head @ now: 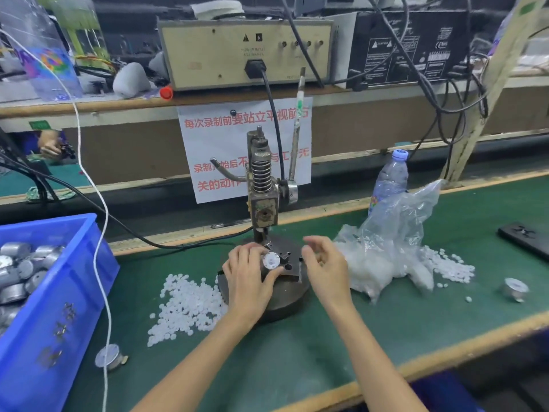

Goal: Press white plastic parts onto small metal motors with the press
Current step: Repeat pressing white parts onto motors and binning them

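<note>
A small hand press with a spring and a long lever stands on a round dark base at the middle of the green bench. My left hand grips a small round metal motor on the press block, below the ram. My right hand hovers just right of the block with its fingers loosely curled; whether it pinches a white part is blurred. A heap of white plastic parts lies left of the base.
A blue bin of metal motors stands at the left. Single motors lie at front left and at right. A clear plastic bag with more white parts, a water bottle and a black tray are at right.
</note>
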`<state>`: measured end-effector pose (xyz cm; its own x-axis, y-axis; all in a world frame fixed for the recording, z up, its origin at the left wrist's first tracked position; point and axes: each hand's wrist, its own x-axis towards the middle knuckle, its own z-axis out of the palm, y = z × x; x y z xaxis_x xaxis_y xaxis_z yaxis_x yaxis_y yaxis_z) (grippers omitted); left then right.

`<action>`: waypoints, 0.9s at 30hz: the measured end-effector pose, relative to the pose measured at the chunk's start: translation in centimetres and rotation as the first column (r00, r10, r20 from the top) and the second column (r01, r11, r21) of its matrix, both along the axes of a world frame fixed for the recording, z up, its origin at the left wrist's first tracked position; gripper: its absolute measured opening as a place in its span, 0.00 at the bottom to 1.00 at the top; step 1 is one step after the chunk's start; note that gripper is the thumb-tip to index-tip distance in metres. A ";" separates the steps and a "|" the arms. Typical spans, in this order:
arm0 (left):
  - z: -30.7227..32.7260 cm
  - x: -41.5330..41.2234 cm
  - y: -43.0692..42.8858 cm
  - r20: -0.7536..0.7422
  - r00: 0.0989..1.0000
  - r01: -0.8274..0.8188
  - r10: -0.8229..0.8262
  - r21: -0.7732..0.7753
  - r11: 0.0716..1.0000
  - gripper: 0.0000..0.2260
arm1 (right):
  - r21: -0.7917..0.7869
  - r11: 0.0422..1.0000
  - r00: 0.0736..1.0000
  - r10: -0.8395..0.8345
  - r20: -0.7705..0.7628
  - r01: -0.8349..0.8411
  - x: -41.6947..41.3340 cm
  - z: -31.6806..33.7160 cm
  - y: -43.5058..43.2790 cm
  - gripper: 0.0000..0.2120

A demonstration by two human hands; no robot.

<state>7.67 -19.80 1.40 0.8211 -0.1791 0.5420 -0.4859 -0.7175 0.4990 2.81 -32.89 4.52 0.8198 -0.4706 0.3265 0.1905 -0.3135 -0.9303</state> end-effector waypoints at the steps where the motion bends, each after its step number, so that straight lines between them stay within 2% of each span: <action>1: -0.1 -1.1 -0.4 -0.001 0.999 0.054 -0.054 -0.041 0.998 0.14 | -0.027 0.997 0.995 0.070 -0.070 -0.072 -1.0 -1.3 0.1 0.10; 3: -0.4 -3.6 -1.4 -0.016 0.985 0.168 -0.170 -0.087 0.982 0.14 | -0.035 0.987 0.981 0.154 -0.114 -0.159 -2.9 -3.1 0.2 0.09; 6: -0.8 -6.9 -3.4 -0.073 0.942 0.310 -0.327 -0.181 0.933 0.14 | 0.024 0.991 0.988 0.132 -0.081 -0.130 -6.0 -4.2 -0.9 0.09; 8: -1.0 -8.9 -5.0 -0.123 0.893 0.399 -0.434 -0.236 0.886 0.14 | 0.059 0.997 0.995 0.057 -0.078 -0.053 -8.5 -5.0 -2.2 0.09; 11: -1.7 -12.0 -7.7 -0.235 0.770 0.553 -0.592 -0.217 0.805 0.15 | 0.111 0.986 0.991 -0.121 -0.066 0.127 -12.9 -6.7 -4.2 0.08; 15: -3.4 -16.3 -11.4 -0.289 0.608 0.736 -0.740 -0.146 0.661 0.14 | 0.205 0.900 0.923 -0.377 -0.075 0.384 -18.5 -10.0 -6.0 0.03; 18: -6.1 -18.7 -13.3 -0.428 0.513 0.838 -0.744 0.064 0.541 0.18 | 0.237 0.787 0.819 -0.521 -0.240 0.570 -21.2 -14.3 -6.8 0.03; 21: -8.6 -20.4 -14.1 -0.606 0.458 0.888 -0.651 0.279 0.365 0.22 | 0.212 0.697 0.679 -0.507 -0.531 0.685 -23.9 -19.9 -8.2 0.03; 24: -9.8 -21.5 -14.2 -0.649 0.430 0.903 -0.627 0.318 0.290 0.20 | 0.063 0.719 0.474 -0.387 -0.791 0.693 -26.6 -25.2 -9.2 0.12; 27: -9.8 -21.7 -14.2 -0.653 0.414 0.910 -0.634 0.306 0.279 0.13 | 0.001 0.771 0.376 -0.309 -0.874 0.636 -27.8 -28.2 -9.2 0.18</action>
